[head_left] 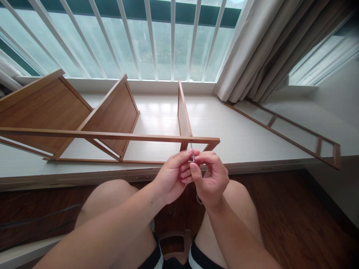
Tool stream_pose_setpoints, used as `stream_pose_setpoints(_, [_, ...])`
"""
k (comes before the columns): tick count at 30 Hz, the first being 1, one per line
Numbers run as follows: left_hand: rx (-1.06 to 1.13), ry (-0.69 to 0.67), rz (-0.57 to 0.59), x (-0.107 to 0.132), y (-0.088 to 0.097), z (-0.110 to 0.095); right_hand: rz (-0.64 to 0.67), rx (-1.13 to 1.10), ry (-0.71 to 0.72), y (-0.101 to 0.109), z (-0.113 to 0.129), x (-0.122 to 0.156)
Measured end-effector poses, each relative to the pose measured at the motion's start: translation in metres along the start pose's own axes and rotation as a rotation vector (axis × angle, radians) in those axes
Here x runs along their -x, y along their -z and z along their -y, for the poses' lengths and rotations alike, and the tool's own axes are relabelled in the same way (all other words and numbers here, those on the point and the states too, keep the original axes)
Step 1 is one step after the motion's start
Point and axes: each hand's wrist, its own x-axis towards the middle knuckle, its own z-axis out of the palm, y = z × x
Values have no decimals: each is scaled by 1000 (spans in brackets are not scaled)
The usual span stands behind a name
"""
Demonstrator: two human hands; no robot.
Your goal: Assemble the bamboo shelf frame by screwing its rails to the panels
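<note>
A slim metal hex key (193, 154), bent at its lower end, points up to the front rail (146, 138) of a brown wooden shelf frame. Its upper tip meets the rail near the right end, at a small dark hole or bolt head too small to make out. My left hand (172, 177) is closed, with its thumb and forefinger pinching the shaft. Beside it, my right hand (212, 175) has thumb and forefinger curled at the key's bent lower end. Just behind the rail, a narrow wooden panel (183, 108) stands upright and joins it.
Two wider wooden panels (45, 112) (112, 116) lean from the frame on the left. The frame rests on a white ledge (157, 112) below a barred window. A separate ladder-like wooden frame (291, 138) lies right, near the curtain (252, 48). My knees (112, 194) are under the ledge edge.
</note>
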Motion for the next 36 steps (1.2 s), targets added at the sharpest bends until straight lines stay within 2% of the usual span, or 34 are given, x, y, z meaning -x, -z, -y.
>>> stream_pose_setpoints(19, [2,-6,19,-2,3,0,-15,79,-1,-3,4,0])
stream_pose_setpoints(29, [-18,-10,70,-1,4,3,31,72,-21,4,5,-2])
stream_pose_setpoints(36, [-40,-24,17,0,0,2,-7,37,-53,1,2,1])
